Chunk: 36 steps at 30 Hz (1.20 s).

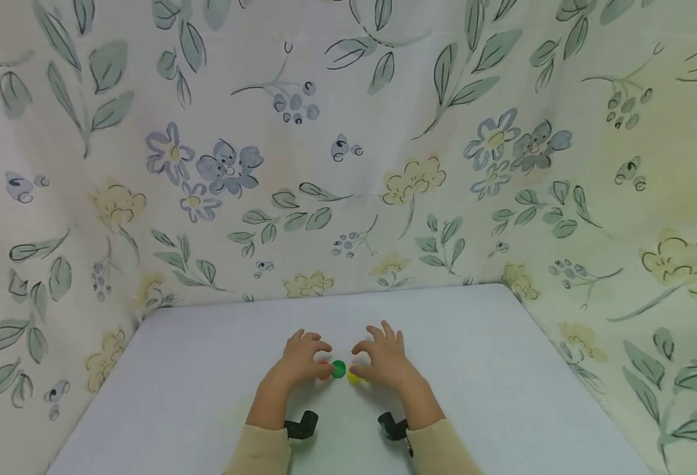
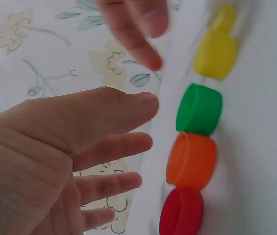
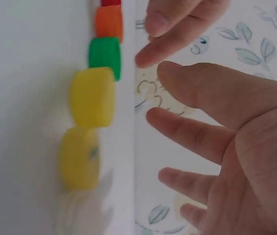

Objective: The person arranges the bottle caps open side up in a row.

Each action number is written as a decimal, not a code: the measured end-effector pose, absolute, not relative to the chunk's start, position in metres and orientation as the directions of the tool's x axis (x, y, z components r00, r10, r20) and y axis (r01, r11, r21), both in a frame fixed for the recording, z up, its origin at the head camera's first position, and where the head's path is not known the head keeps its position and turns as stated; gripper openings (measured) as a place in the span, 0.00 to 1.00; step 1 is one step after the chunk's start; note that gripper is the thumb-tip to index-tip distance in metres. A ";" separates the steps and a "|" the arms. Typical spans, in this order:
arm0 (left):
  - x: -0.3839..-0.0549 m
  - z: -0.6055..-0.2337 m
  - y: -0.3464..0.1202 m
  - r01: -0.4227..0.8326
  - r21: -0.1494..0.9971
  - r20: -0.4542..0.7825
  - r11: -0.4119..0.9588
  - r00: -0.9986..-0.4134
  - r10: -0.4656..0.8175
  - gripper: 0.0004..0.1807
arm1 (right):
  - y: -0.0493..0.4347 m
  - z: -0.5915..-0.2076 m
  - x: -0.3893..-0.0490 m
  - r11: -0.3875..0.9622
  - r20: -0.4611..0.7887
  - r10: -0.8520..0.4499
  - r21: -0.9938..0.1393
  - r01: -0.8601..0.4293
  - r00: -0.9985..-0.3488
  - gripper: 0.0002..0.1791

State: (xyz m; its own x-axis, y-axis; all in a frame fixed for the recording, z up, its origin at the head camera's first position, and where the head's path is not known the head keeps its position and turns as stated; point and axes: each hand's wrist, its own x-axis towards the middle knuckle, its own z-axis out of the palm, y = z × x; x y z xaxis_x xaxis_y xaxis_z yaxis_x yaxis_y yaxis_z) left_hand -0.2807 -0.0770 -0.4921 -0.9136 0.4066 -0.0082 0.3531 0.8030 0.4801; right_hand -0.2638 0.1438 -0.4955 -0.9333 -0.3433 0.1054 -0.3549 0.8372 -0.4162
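A row of plastic bottle caps stands on the white table. In the left wrist view it runs from a red cap through an orange cap and a green cap to a yellow cap. Beyond that one is a second yellow cap, larger in the right wrist view, with a pale cap blurred below it. My left hand hovers over the red and orange end, fingers spread and holding nothing. My right hand is over the yellow end, its fingers loosely bent and holding nothing.
The white table reaches back to a cloth printed with flowers and leaves, which hangs behind and along both sides. A black wrist mount sits at the left sleeve and another black mount at the right.
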 end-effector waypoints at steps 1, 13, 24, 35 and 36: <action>-0.281 -0.495 -0.078 0.367 0.473 0.001 0.801 -0.909 0.416 0.20 | 0.142 -0.496 -0.265 0.840 0.101 -0.342 -0.413 -0.352 -0.934 0.17; -0.272 -0.538 -0.069 0.461 0.395 0.172 0.794 -0.887 0.429 0.18 | 0.121 -0.510 -0.265 0.839 0.168 -0.334 -0.395 -0.373 -0.928 0.14; -0.271 -0.527 -0.068 0.486 0.370 0.179 0.792 -0.873 0.453 0.19 | 0.116 -0.513 -0.268 0.836 0.149 -0.332 -0.411 -0.364 -0.931 0.11; -0.271 -0.523 -0.071 0.479 0.346 0.221 0.807 -0.877 0.425 0.13 | 0.110 -0.508 -0.268 0.835 0.132 -0.322 -0.426 -0.347 -0.937 0.09; -0.271 -0.523 -0.072 0.477 0.350 0.223 0.806 -0.878 0.422 0.12 | 0.109 -0.508 -0.268 0.837 0.130 -0.321 -0.424 -0.345 -0.938 0.09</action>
State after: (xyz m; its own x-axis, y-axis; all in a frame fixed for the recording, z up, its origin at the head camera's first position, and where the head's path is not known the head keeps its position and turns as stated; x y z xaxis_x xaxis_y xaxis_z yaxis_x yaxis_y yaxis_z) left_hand -0.2712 -0.0717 -0.5229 -0.8785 0.4225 0.2232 0.4767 0.8065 0.3498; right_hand -0.2680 0.1095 -0.5077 -0.9382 -0.3206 0.1302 -0.3449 0.8374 -0.4240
